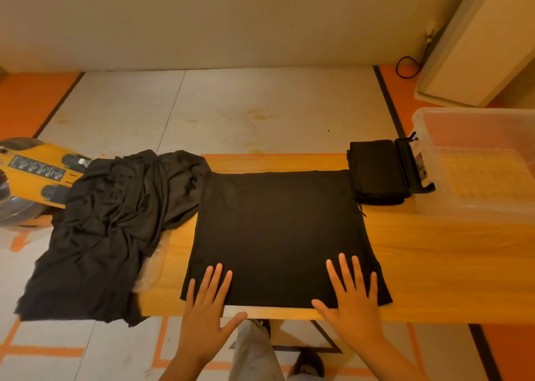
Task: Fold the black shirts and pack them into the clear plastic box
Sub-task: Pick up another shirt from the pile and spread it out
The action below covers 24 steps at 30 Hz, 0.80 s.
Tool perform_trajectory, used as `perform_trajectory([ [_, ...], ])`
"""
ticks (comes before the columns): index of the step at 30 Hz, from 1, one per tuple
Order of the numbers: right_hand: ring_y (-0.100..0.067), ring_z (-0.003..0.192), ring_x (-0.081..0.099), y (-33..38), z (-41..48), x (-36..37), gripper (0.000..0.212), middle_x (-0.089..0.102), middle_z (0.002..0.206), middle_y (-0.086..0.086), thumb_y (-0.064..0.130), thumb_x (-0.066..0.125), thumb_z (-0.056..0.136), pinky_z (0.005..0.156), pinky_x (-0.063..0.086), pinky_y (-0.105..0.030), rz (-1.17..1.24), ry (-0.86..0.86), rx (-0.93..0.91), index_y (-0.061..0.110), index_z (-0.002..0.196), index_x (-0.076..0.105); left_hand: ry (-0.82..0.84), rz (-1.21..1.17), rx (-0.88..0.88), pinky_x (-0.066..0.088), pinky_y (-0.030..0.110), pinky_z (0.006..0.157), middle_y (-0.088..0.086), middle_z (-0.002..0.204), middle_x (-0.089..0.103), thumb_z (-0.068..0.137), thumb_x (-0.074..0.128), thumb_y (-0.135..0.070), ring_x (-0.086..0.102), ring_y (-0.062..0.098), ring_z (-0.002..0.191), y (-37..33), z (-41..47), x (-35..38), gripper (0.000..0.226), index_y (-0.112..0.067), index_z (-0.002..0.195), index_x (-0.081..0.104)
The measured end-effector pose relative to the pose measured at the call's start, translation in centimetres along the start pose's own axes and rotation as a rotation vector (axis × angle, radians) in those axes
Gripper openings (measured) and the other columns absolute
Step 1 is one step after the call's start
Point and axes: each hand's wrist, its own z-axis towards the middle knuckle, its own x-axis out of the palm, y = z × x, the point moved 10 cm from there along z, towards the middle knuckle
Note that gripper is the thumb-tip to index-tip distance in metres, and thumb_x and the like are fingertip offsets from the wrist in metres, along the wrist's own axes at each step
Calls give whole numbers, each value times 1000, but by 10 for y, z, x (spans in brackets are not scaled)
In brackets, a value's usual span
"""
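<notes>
A black shirt (278, 230) lies flat as a broad rectangle in the middle of the wooden table (434, 264). My left hand (207, 308) rests flat on its near left edge, fingers straight and spread. My right hand (350, 296) presses flat on its near right part, fingers spread too. A heap of unfolded black shirts (107, 224) hangs over the table's left end. A small stack of folded black shirts (376, 170) sits at the far right, beside the clear plastic box (474, 207), which looks empty inside.
A black clip latch (417, 163) on the box's left wall faces the folded stack. A yellow machine (31, 172) stands on the floor left of the table. A white lid or panel (474, 41) leans against the wall at the back right. My shoes show below the table's front edge.
</notes>
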Motion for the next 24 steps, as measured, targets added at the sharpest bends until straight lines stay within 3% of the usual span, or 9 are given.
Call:
perform_trajectory([
  [3,-40,144,19,1,-16,8,103,23,157,-15,90,26,72,115,1,-59,-54,6,-112,26,152,13,-32,50,81,5,45,116,1,163,5,83,59,-63,4,22,150,-3,-16,2,96,-23,155,12],
  [5,-39,145,16,3,-22,12,121,14,159,-14,82,64,56,114,4,-60,-71,4,-204,28,152,13,-107,52,136,5,41,114,0,163,-2,78,68,-32,-4,19,150,-9,-23,-6,99,-24,155,6],
  [8,-36,146,11,-3,-24,9,142,6,159,-11,27,97,39,115,2,-53,-69,-57,-234,30,152,10,-198,60,143,7,39,113,11,155,33,59,73,2,-5,16,149,-13,-31,-15,108,-20,152,22],
  [12,-32,145,8,-6,-35,3,139,21,157,-12,-10,85,42,115,2,-47,-109,-119,-261,30,152,10,-129,100,103,7,36,115,9,147,43,41,72,23,-3,14,149,-2,-37,-7,138,-23,155,10],
  [15,-30,145,10,-10,-44,7,143,34,151,-11,-11,84,41,115,3,-44,-124,-115,-302,32,153,7,-101,59,112,8,30,116,7,143,49,40,72,25,-1,9,149,2,-40,-9,128,-23,150,26],
  [18,-29,141,31,-17,-46,7,146,42,147,-7,8,94,39,115,19,-42,-74,-39,-273,36,152,5,-62,-60,31,25,30,115,-1,148,40,55,64,27,24,11,145,16,-44,-13,129,-40,152,13],
  [20,-21,139,36,-14,-51,-19,122,33,152,-2,20,89,61,109,32,-36,-16,-51,-226,36,149,7,-116,-142,-42,40,33,106,0,149,42,75,57,22,45,19,135,26,-45,-30,103,-41,147,19],
  [22,-13,145,23,-3,-54,-53,75,16,159,7,19,59,94,114,25,-27,79,-109,-250,39,149,12,-84,-218,-111,35,28,109,1,150,42,93,48,6,46,19,134,26,-42,-54,69,-37,144,26],
  [24,-7,141,29,-6,-50,-76,54,22,158,11,18,45,101,111,28,-22,208,-111,-184,36,149,25,-73,-234,-144,37,23,103,-3,138,53,100,47,-15,52,12,122,31,-39,-76,44,-32,140,42],
])
